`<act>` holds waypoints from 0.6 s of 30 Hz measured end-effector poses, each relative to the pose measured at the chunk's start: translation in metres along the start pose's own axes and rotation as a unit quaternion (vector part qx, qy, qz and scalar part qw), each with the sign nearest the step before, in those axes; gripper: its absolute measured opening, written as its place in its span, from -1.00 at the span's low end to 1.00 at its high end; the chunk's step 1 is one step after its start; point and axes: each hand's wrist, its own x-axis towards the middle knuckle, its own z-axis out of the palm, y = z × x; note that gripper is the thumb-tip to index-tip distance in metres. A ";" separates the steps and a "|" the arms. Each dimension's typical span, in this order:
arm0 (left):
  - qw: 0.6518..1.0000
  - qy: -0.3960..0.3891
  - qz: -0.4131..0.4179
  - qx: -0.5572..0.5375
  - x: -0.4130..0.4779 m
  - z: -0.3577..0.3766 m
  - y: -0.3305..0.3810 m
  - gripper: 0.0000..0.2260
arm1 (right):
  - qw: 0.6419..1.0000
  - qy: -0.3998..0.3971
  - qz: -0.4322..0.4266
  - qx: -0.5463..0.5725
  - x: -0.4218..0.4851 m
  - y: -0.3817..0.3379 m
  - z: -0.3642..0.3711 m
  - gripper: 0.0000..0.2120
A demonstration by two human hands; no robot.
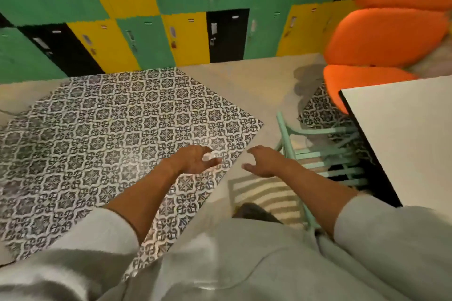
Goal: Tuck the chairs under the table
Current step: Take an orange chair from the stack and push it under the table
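A mint-green slatted chair (pixel 318 154) stands at the right, its seat pushed under the white table (pixel 403 134); only its backrest and part of the slats show. My right hand (pixel 264 161) hovers just left of the chair's backrest, fingers apart, holding nothing and apart from the frame. Further left, my left hand (pixel 195 159) is held out over the patterned floor tiles, open and empty. An orange chair (pixel 354 80) sits at the table's far end, partly under the tabletop.
Two more orange chair shells (pixel 386 36) stand behind the table at the upper right. Green, yellow and black lockers (pixel 146 7) line the far wall. Patterned tiles (pixel 110 142) and plain beige floor lie to the left.
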 end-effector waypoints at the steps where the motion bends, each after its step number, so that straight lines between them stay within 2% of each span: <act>1: 1.000 0.000 0.012 0.014 0.018 -0.016 -0.003 -0.15 | 1.000 -0.005 0.010 0.011 0.013 0.003 -0.010 -0.27; 9: 0.994 -0.044 0.042 0.088 0.167 -0.124 -0.037 -0.17 | 0.997 -0.049 0.033 0.041 0.161 0.041 -0.078 -0.32; 13: 0.993 -0.049 0.036 0.097 0.235 -0.205 -0.059 -0.14 | 0.994 -0.088 0.055 0.040 0.237 0.069 -0.140 -0.29; 18: 0.995 0.022 0.063 0.081 0.321 -0.317 -0.053 -0.13 | 0.993 -0.024 0.093 0.067 0.305 0.126 -0.261 -0.23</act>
